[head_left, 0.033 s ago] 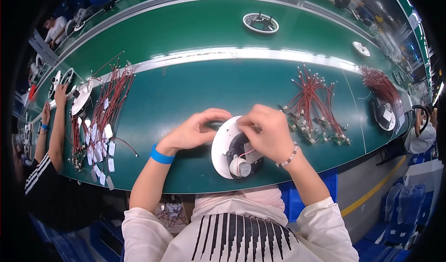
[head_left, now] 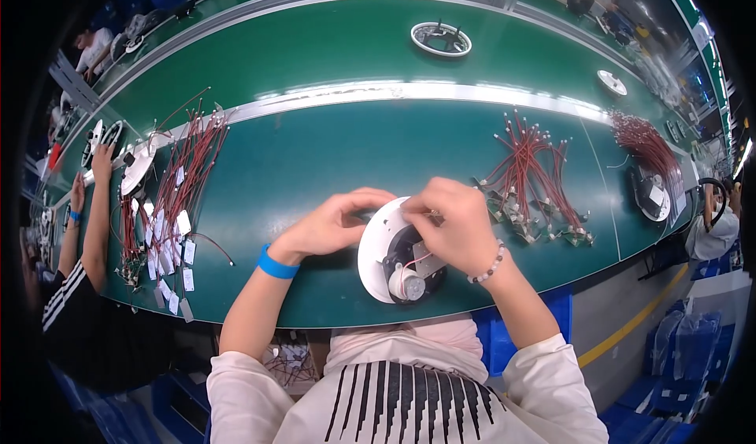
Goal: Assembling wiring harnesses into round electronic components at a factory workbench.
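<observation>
Right in front of me, a white round housing [head_left: 375,263] stands tilted near the bench's front edge. Mounted on its dark inner part is a small silvery motor [head_left: 409,285] with thin red and white wires. My left hand [head_left: 329,225] curves round the upper left of the housing, thumb and fingers at its rim. Over the upper right side of the housing, my right hand [head_left: 450,217] is closed in a pinch close to its surface. Whatever the pinched fingertips hold is too small and covered to make out.
Red wire bundles with white tags [head_left: 161,239] lie to the left, beside a co-worker's arms [head_left: 98,208]. On the right are red wires with small boards [head_left: 529,184] and another bundle [head_left: 647,146]. A round ring part [head_left: 441,40] sits on the far green strip.
My left hand has dropped very slightly at the rim. The ring part on the far strip has shifted a touch left. My right hand looks unmoved.
</observation>
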Action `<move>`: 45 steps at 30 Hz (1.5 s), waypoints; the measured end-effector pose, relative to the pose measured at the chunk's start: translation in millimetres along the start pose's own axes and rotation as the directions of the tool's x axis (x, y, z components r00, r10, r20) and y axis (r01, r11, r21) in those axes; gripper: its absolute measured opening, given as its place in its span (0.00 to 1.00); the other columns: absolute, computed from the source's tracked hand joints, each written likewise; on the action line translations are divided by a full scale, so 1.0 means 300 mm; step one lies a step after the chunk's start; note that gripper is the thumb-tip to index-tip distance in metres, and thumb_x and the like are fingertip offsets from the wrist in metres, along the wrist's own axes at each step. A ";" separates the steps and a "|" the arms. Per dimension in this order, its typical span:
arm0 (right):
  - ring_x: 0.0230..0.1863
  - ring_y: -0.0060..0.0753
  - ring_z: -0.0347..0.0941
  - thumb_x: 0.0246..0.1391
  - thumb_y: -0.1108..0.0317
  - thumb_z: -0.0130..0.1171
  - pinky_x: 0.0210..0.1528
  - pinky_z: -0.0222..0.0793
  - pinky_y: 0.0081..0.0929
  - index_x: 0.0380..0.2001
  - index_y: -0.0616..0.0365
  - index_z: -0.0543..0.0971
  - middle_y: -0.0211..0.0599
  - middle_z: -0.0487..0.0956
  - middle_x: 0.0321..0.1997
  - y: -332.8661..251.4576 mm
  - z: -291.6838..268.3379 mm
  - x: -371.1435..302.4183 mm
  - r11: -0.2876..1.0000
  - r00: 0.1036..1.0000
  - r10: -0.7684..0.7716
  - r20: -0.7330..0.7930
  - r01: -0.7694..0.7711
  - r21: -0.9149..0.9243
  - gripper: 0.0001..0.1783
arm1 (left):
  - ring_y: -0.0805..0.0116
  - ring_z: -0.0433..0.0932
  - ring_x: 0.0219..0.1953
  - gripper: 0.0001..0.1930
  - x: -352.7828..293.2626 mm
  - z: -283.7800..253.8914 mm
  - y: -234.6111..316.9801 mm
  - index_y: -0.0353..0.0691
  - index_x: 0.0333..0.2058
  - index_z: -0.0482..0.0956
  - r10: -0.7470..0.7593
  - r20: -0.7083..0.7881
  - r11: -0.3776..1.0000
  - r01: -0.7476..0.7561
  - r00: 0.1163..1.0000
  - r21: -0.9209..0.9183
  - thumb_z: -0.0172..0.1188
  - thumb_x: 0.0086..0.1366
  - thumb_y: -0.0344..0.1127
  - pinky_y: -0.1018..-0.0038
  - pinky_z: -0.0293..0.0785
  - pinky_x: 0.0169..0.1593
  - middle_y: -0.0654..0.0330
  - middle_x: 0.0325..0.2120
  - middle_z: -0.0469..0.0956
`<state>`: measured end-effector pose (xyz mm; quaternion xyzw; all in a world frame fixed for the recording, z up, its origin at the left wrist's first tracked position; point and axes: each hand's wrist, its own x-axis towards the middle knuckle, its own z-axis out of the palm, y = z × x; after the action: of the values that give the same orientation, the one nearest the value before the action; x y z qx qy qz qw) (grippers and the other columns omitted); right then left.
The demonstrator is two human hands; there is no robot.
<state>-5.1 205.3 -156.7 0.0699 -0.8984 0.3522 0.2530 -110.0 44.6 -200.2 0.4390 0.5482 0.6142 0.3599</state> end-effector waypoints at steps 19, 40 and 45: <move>0.32 0.24 0.70 0.50 0.57 0.46 0.35 0.65 0.20 0.31 0.67 0.74 0.38 0.75 0.29 0.123 0.080 -0.049 0.615 0.911 0.276 0.305 -0.411 0.672 0.20 | 0.80 0.67 0.16 0.14 -0.021 -0.166 0.013 0.41 0.17 0.64 -0.355 -0.428 0.926 0.376 0.831 -0.037 0.49 0.59 0.40 0.85 0.66 0.22 0.67 0.12 0.66; 0.28 0.17 0.67 0.47 0.73 0.51 0.31 0.63 0.14 0.27 0.68 0.74 0.32 0.74 0.26 0.133 0.055 -0.066 0.728 0.927 0.338 0.164 -0.368 0.578 0.08 | 0.62 0.75 0.28 0.14 -0.369 -0.374 0.148 0.35 0.29 0.73 0.423 -0.759 0.296 0.716 0.495 0.632 0.63 0.43 0.34 0.73 0.70 0.32 0.53 0.25 0.75; 0.28 0.18 0.67 0.48 0.72 0.50 0.31 0.62 0.14 0.28 0.67 0.73 0.32 0.74 0.26 0.127 0.065 -0.046 0.732 0.928 0.353 0.116 -0.351 0.584 0.08 | 0.55 0.72 0.32 0.12 -0.538 -0.501 0.110 0.38 0.24 0.74 0.088 -0.902 0.105 0.897 0.422 0.430 0.63 0.41 0.35 0.66 0.68 0.36 0.51 0.27 0.73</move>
<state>-12.6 219.9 -198.6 -0.0260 -0.7383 0.6575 0.1480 -191.8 -162.9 -192.9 0.0356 0.9896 0.1233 -0.0644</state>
